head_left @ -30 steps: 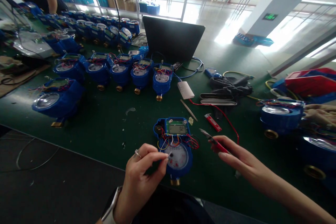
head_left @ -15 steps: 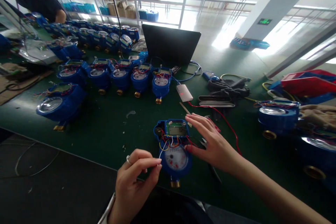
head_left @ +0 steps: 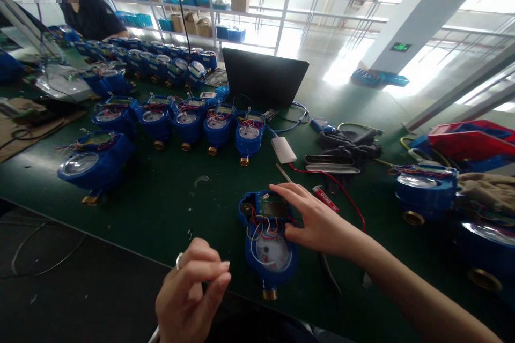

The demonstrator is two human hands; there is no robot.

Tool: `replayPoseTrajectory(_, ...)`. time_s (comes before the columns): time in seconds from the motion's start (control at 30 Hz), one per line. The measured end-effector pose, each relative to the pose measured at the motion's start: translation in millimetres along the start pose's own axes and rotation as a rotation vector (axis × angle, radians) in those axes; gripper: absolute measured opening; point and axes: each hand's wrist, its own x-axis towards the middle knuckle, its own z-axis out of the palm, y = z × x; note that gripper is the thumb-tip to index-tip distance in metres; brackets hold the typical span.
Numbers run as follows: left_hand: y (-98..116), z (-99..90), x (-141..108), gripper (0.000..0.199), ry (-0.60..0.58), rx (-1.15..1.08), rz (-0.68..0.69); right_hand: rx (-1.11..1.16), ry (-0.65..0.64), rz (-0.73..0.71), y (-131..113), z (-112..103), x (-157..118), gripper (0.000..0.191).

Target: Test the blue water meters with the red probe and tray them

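Spreading its fingers, the open right hand (head_left: pixel 316 221) lay over the display side of the blue meter (head_left: pixel 252 260). The left hand (head_left: pixel 192 292), apart from the meter on its other side, was closed in a pinch. Just beyond the right hand lay a red packet (head_left: pixel 326 199), its white lettering unreadable; farther out stood a white box (head_left: pixel 284 150), then a dark screen (head_left: pixel 263 77). Far beyond, a green sign (head_left: pixel 401 47) was too small to read.

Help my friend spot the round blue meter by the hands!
Start at the big black laptop on the green table. Come down toward the bare right hand. The meter sits apart from the row of other meters, partly under that hand's fingers.
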Motion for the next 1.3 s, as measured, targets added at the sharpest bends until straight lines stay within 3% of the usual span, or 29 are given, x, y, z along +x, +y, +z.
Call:
replayPoseTrajectory(0.07,-12,7.1,-1,0.026,0.036,0.001,-0.163,0.002,-0.003,0.018,0,0,1,0.072)
replayPoseTrajectory(0.13,-25,18.6,-4,0.019,0.031,-0.038,-0.379,0.003,0.014,0.037,-2,2,2,0.068)
replayPoseTrajectory(0.2,-36,31.5,-7,0.049,-0.047,-0.146,-0.555,0.003,0.037,0.042,-5,3,3,0.065)
replayPoseTrajectory(0.3,-44,45.8,-10,0.082,-0.127,-0.247,-0.647,0.040,0.081,0.017,-7,1,2,0.063)
replayPoseTrajectory(0.53,-48,47.8,-11,0.082,-0.170,-0.277,-0.647,0.156,0.181,-0.013,-3,-8,-3,0.062)
replayPoseTrajectory(0.83,-45,35.3,2,0.049,-0.059,-0.235,-0.638,0.266,0.212,0.016,-1,-3,-5,0.062)
replayPoseTrajectory(1.03,-40,38.1,20,0.063,-0.180,-0.254,-0.593,0.244,0.148,-0.003,-4,-3,-5,0.061)
replayPoseTrajectory(1.13,-43,44.5,29,0.070,-0.236,-0.203,-0.524,0.259,0.091,-0.036,-1,-11,-11,0.070)
replayPoseTrajectory(1.2,-46,48.3,33,0.072,-0.263,-0.147,-0.516,0.308,0.177,-0.027,6,-19,-19,0.070)
replayPoseTrajectory(1.3,-51,52.0,39,0.078,-0.297,-0.082,-0.532,0.353,0.463,0.142,26,-29,-39,0.046)
